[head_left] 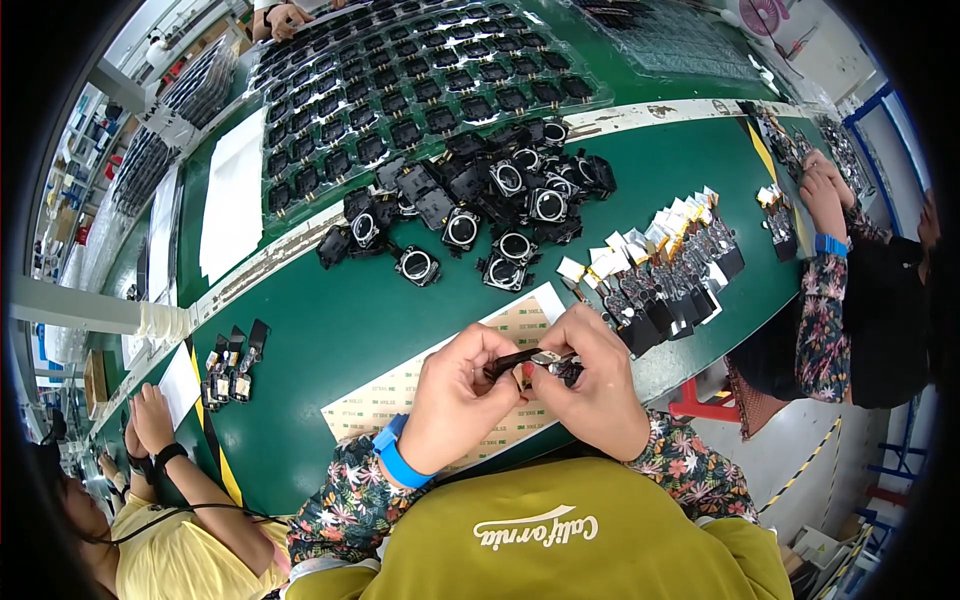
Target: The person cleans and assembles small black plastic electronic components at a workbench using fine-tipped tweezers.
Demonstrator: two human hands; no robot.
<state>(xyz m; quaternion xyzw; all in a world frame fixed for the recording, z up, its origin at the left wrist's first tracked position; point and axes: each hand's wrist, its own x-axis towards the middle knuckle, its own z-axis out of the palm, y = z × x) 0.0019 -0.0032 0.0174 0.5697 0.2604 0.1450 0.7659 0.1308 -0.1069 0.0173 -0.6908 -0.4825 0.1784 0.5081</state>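
Between both hands (530, 385), a small black part (530, 361).

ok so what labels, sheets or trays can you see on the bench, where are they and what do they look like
Sticker sheet: under the hands, pale rectangle with small tan labels.
White tags: right of centre, small white and yellow squares on a row of black parts.
White sheet: upper left, plain rectangle.
Tray: far side, clear, gridded, holding black parts.
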